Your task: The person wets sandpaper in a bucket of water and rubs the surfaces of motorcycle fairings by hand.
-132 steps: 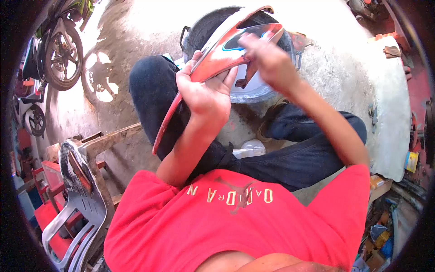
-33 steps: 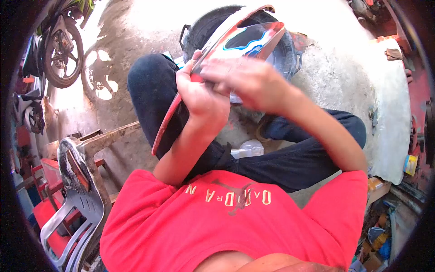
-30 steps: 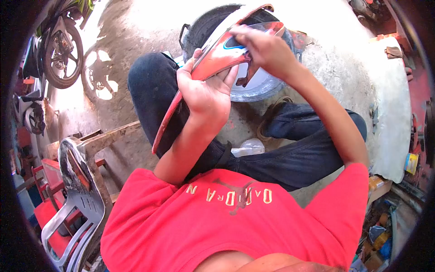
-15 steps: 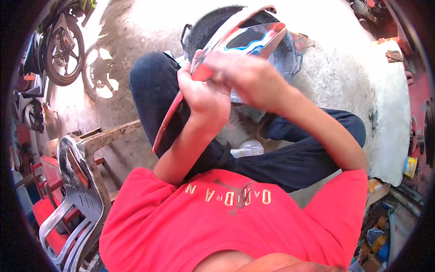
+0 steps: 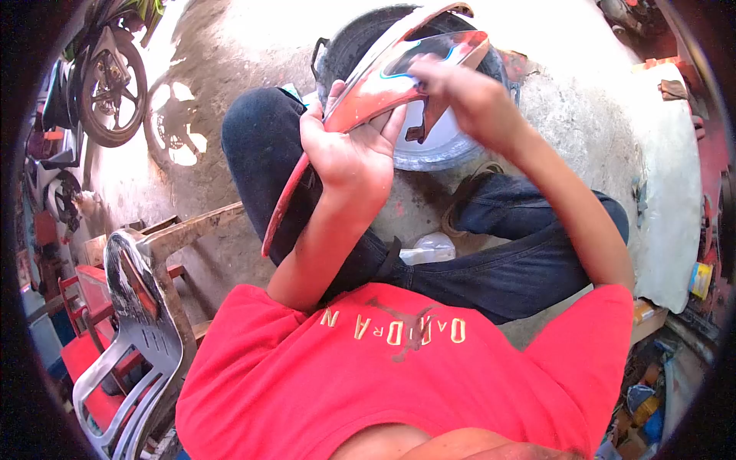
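A long, glossy motorcycle fairing panel, red with blue and white graphics, is tilted above a dark round tub. My left hand supports it from beneath, palm up, with the thumb and fingers around its lower part. A thin red edge of the panel runs down past my left wrist. Against the upper face of the panel is my right hand, its fingers bent together and partly smeared by motion. Whatever those fingers hold, if anything, is hidden.
Below the tub, a clear plastic bag lies between my legs. A grey plastic chair and a wooden frame stand at left. Motorcycle wheels are at upper left. A pale sheet-covered bench runs along the right.
My right hand has moved right and slightly up along the panel, away from my left hand. More of the panel's red lower part now shows. My left hand keeps its hold.
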{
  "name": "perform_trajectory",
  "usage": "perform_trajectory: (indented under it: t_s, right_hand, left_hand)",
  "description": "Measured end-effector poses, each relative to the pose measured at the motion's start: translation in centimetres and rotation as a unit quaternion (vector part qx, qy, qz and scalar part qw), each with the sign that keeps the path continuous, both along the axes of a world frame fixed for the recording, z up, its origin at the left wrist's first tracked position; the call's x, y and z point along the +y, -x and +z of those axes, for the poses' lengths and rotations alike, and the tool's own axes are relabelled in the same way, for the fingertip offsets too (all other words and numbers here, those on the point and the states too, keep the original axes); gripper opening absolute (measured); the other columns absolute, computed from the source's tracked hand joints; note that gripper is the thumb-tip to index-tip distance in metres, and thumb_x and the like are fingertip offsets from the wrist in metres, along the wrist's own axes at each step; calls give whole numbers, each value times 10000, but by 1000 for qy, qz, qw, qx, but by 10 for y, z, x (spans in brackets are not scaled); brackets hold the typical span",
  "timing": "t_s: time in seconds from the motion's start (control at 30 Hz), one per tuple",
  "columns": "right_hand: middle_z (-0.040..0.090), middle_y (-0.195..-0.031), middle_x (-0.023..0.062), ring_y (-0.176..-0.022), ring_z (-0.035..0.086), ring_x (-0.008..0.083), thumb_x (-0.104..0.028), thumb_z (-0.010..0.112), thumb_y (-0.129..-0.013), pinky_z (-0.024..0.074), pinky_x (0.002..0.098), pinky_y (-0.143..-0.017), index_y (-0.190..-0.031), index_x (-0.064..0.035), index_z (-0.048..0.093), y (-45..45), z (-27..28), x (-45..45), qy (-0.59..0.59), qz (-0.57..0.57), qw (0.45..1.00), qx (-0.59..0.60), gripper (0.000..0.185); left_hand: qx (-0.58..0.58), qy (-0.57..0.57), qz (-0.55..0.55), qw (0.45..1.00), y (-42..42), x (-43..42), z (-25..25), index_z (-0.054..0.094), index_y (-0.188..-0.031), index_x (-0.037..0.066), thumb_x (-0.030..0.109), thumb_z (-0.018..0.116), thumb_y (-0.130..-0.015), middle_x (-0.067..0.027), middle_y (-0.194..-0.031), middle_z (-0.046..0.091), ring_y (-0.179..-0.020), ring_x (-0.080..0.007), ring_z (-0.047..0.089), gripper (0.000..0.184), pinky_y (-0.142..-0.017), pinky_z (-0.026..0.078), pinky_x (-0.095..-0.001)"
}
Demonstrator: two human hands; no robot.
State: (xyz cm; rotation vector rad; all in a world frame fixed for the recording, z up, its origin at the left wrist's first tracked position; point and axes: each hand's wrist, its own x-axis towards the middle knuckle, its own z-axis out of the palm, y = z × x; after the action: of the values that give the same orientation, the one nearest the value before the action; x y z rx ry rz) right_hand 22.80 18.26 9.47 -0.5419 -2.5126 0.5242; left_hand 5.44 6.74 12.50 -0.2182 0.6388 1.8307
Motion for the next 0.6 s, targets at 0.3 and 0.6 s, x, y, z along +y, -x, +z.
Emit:
perform_trajectory:
  t_s: [0.3,0.6]
  right_hand:
    - [646,-1312,191,-1214,636,326,24,561,-898,500,430,-1050,-1312,0,611,2,7,-12,-94,83,992,29,418]
    - [679,-1276,151,-1207,652,280,-35,622,-874,521,411,-1031,-1289,-12,637,15,17,-21,-166,115,979,24,416]
  left_hand:
    - [0,-9,-25,1000,4,-2,-11,447,-1255,117,427,333,-1014,-203,-1368,538,-1280,-391,533,408,-1075,420,-565]
    - [-11,-16,5,1000,3,1,-8,435,-1261,58,347,337,-1014,-272,-1420,478,-1340,-447,473,393,-1133,342,-619]
